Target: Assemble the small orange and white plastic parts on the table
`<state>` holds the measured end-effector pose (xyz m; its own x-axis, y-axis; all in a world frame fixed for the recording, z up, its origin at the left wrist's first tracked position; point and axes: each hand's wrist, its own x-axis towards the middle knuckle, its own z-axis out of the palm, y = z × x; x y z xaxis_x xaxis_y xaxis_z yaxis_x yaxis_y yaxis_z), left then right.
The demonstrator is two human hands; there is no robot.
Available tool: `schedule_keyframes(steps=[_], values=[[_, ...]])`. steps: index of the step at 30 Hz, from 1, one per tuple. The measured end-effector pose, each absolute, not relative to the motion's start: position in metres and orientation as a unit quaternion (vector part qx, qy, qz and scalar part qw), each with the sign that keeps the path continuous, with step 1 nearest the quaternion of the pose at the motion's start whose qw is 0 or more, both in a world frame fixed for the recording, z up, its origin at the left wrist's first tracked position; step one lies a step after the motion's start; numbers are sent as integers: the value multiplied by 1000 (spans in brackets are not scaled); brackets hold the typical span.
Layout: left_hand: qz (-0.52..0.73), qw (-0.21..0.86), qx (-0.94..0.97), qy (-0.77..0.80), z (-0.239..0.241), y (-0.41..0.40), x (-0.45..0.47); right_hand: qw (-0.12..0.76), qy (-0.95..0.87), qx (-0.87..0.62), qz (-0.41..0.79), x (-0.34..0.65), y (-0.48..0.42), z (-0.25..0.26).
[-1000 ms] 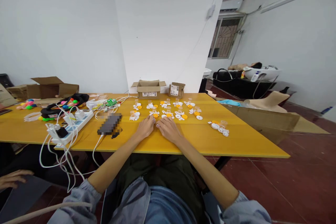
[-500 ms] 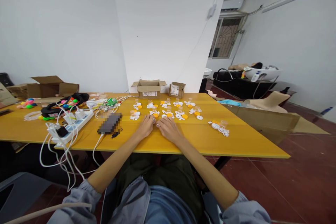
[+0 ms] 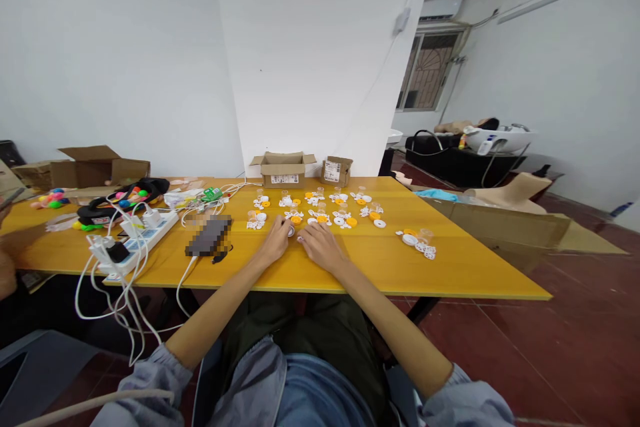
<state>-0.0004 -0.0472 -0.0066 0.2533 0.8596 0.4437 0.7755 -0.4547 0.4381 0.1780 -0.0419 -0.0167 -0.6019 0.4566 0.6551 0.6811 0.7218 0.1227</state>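
Both my hands rest on the yellow table (image 3: 450, 273) near its front edge, close together. My left hand (image 3: 276, 243) has its fingers curled, pinching a small white round part (image 3: 291, 231). My right hand (image 3: 321, 247) lies just right of it, fingers bent toward the same spot, with a tiny piece at its fingertips that I cannot make out. Just beyond the hands lie rows of small white and orange parts (image 3: 320, 210) with little clear cups. A separate small group of parts (image 3: 417, 240) lies to the right.
Two open cardboard boxes (image 3: 283, 169) stand at the table's far edge. A dark phone (image 3: 209, 237), a white power strip (image 3: 140, 235) with tangled cables and colourful toys (image 3: 125, 199) fill the left. Another person's arm (image 3: 13, 247) shows at the left edge.
My hands have stayed almost in place, with the left fingers shifting slightly on the white part. Another person's arm has come into view over the table at the left edge.
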Motion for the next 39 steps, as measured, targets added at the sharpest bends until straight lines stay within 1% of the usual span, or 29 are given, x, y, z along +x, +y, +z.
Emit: schedule_keyframes(steps=[7,11,16,22,27,34,39], values=[[294,58,783,545,-4,-45,1,302,-876,-323,-194,178,-43,-15],[287,74,762,576,-2,-43,1,306,-874,-327,-190,178,-43,-15],[305,94,736,597,-1,-41,0,307,-874,-327,-188,178,-43,-16],[345,116,726,583,-1,-38,-2,294,-883,-314,-188,178,-42,-13],[353,130,720,583,-2,-36,-3,295,-890,-307,-161,178,-43,-13],[367,117,700,601,-2,-37,-4,314,-879,-336,-129,176,-45,-17],[369,114,695,606,-3,-35,-5,313,-877,-338,-134,176,-48,-14]])
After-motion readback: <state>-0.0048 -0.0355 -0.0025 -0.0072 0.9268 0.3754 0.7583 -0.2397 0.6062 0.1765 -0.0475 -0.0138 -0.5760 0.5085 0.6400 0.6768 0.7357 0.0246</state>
